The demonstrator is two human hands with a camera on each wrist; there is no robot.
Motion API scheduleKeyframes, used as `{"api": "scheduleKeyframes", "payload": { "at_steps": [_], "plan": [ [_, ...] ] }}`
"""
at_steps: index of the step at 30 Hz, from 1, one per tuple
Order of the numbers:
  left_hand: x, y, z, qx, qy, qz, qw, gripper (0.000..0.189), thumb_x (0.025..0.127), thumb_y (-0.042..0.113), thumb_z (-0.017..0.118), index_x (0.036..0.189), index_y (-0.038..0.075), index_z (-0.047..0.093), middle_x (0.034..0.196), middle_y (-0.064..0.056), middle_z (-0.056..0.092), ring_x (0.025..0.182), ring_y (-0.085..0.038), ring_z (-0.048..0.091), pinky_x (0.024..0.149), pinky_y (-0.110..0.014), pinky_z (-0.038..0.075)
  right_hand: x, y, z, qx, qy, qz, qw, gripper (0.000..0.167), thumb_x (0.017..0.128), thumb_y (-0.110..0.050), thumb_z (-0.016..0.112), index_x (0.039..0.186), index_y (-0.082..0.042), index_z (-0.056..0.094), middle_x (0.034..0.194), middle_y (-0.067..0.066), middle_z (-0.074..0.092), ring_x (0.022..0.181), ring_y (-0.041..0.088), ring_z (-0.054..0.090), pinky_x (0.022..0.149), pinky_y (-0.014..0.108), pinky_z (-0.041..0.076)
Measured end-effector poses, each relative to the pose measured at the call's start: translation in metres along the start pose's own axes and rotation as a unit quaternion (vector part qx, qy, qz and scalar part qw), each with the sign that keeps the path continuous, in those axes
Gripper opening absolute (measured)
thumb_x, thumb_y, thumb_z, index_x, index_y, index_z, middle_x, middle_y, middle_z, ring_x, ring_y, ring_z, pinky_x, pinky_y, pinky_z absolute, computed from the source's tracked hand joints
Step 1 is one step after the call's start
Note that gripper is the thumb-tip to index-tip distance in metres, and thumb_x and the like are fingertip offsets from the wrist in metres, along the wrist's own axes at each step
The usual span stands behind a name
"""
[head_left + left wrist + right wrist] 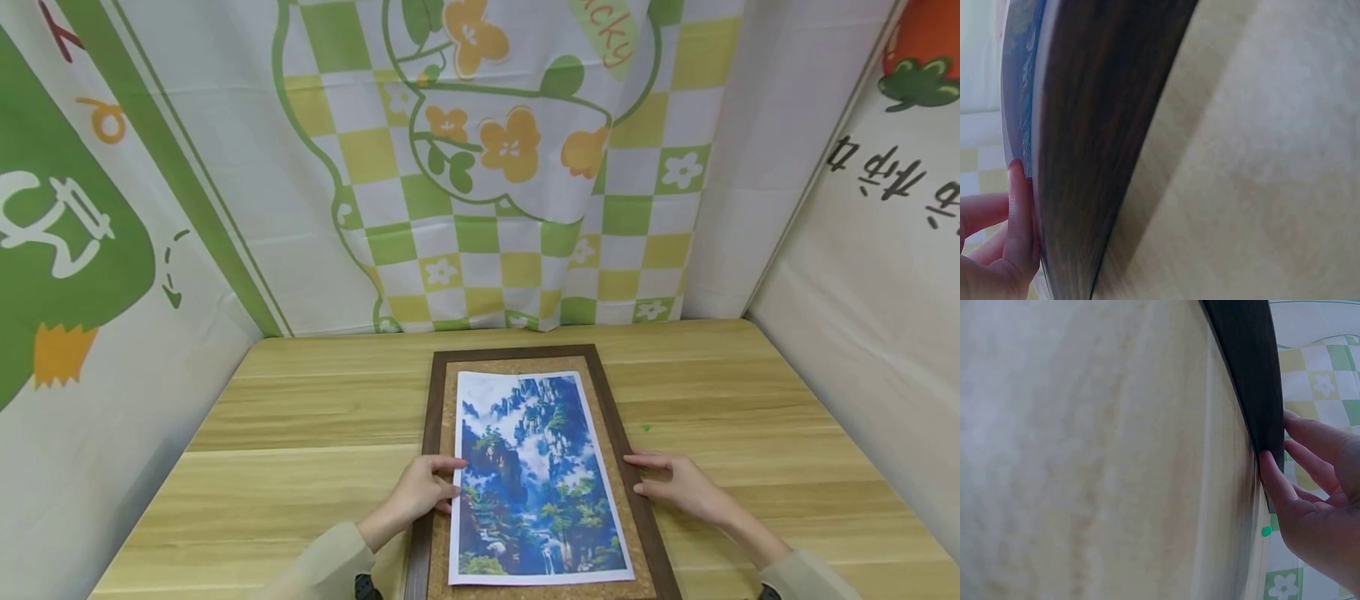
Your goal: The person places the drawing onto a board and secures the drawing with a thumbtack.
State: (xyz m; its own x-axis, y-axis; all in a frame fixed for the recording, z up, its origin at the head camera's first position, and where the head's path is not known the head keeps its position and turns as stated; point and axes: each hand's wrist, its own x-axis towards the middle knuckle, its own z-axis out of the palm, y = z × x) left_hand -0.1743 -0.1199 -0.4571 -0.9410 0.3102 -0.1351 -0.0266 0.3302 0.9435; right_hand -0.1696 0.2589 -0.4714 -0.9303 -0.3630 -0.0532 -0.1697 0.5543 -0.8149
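A printed landscape picture (536,475), blue and green mountains with a white border, lies on a brown cork board (442,533) with a dark wooden frame (611,400). At the print's left edge, my left hand (422,490) reaches over the frame, its thumb and index fingertips touching the paper. The left wrist view shows that thumb (1020,212) against the print beside the frame's side. On the opposite side, my right hand (686,487) touches the frame's right rail with fingertips and thumb. Seen from the right wrist, the thumb (1275,478) rests on the frame's outer side.
A small green bit (646,427), also seen as a green dot (1266,531) from the right wrist, lies right of the frame. The wood-grain table (315,417) meets a checkered curtain (487,250) behind and printed cloth walls at both sides.
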Motion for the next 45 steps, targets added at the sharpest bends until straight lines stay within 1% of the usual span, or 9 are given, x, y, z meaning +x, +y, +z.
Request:
{"api": "scheduleKeyframes", "payload": {
  "at_steps": [6, 15, 19, 22, 25, 28, 35, 39, 45],
  "plan": [
    [-0.001, 0.002, 0.000, 0.043, 0.003, 0.020, 0.9989, 0.033, 0.075, -0.014, 0.057, 0.108, -0.012, 0.056, 0.094, -0.023, 0.057, 0.048, -0.015, 0.056, 0.045, -0.029, 0.051, 0.000, 0.000, 0.000, 0.004, -0.001, 0.005, 1.0000, 0.047, 0.081, -0.025, 0.064, 0.120, -0.001, 0.054, 0.130, 0.027, 0.039, 0.121, 0.046, 0.029, 0.093, 0.053, 0.033],
    [-0.001, 0.001, -0.001, 0.089, 0.014, 0.065, 0.9938, 0.034, 0.071, -0.017, 0.058, 0.104, -0.014, 0.057, 0.084, -0.017, 0.046, 0.047, -0.019, 0.055, 0.042, -0.024, 0.049, 0.000, -0.004, -0.001, -0.001, -0.004, 0.007, 1.0000, 0.047, 0.080, -0.025, 0.064, 0.120, -0.002, 0.055, 0.129, 0.027, 0.040, 0.120, 0.047, 0.029, 0.093, 0.053, 0.032],
    [-0.002, 0.001, -0.004, 0.131, 0.028, 0.088, 0.9871, 0.032, 0.072, -0.016, 0.057, 0.103, -0.014, 0.058, 0.082, -0.015, 0.045, 0.047, -0.016, 0.053, 0.041, -0.023, 0.047, 0.002, -0.006, -0.005, -0.020, -0.011, -0.006, 0.9997, 0.049, 0.079, -0.024, 0.065, 0.120, 0.000, 0.054, 0.123, 0.025, 0.047, 0.116, 0.044, 0.037, 0.091, 0.050, 0.036],
    [-0.002, 0.002, -0.010, 0.195, 0.046, 0.116, 0.9728, 0.029, 0.074, -0.010, 0.059, 0.103, -0.010, 0.059, 0.082, -0.012, 0.048, 0.055, -0.010, 0.050, 0.046, -0.020, 0.045, 0.005, -0.006, -0.012, -0.002, -0.032, -0.021, 0.9993, 0.048, 0.081, -0.019, 0.064, 0.120, 0.005, 0.051, 0.120, 0.028, 0.049, 0.109, 0.042, 0.046, 0.085, 0.040, 0.045],
    [-0.002, 0.004, -0.016, 0.251, 0.049, 0.145, 0.9559, 0.027, 0.076, -0.004, 0.060, 0.103, -0.005, 0.061, 0.084, -0.009, 0.051, 0.065, -0.012, 0.049, 0.054, -0.021, 0.044, 0.009, -0.007, -0.019, 0.021, -0.056, -0.031, 0.9977, 0.046, 0.083, -0.013, 0.061, 0.120, 0.012, 0.048, 0.116, 0.032, 0.049, 0.100, 0.039, 0.054, 0.075, 0.028, 0.050],
    [-0.004, 0.005, -0.021, 0.290, 0.030, 0.176, 0.9403, 0.025, 0.079, 0.002, 0.061, 0.104, -0.002, 0.061, 0.092, -0.009, 0.053, 0.077, -0.018, 0.054, 0.064, -0.027, 0.048, 0.012, -0.008, -0.026, 0.020, -0.071, -0.044, 0.9963, 0.043, 0.084, -0.007, 0.058, 0.119, 0.016, 0.045, 0.108, 0.032, 0.053, 0.093, 0.037, 0.057, 0.071, 0.025, 0.051],
    [-0.007, 0.002, -0.026, 0.377, -0.021, 0.243, 0.8934, 0.030, 0.081, 0.012, 0.063, 0.108, 0.002, 0.060, 0.113, -0.014, 0.052, 0.103, -0.028, 0.053, 0.083, -0.041, 0.046, 0.020, -0.003, -0.039, -0.022, -0.052, -0.061, 0.9965, 0.039, 0.082, -0.001, 0.058, 0.114, 0.018, 0.047, 0.093, 0.024, 0.060, 0.078, 0.021, 0.062, 0.064, 0.023, 0.051],
    [-0.008, -0.001, -0.027, 0.402, -0.048, 0.256, 0.8776, 0.038, 0.080, 0.020, 0.065, 0.113, 0.003, 0.058, 0.124, -0.017, 0.047, 0.112, -0.032, 0.047, 0.089, -0.044, 0.042, 0.025, 0.000, -0.044, -0.023, -0.037, -0.062, 0.9971, 0.034, 0.082, 0.001, 0.057, 0.110, 0.019, 0.050, 0.088, 0.021, 0.061, 0.071, 0.019, 0.061, 0.060, 0.025, 0.051],
    [-0.008, -0.004, -0.027, 0.413, -0.082, 0.266, 0.8673, 0.047, 0.081, 0.026, 0.064, 0.120, 0.003, 0.053, 0.134, -0.018, 0.039, 0.119, -0.032, 0.041, 0.094, -0.045, 0.037, 0.032, 0.005, -0.050, -0.057, -0.002, -0.051, 0.9971, 0.028, 0.080, 0.002, 0.058, 0.105, 0.015, 0.056, 0.085, 0.018, 0.061, 0.067, 0.016, 0.060, 0.055, 0.022, 0.048]
  ]
}}
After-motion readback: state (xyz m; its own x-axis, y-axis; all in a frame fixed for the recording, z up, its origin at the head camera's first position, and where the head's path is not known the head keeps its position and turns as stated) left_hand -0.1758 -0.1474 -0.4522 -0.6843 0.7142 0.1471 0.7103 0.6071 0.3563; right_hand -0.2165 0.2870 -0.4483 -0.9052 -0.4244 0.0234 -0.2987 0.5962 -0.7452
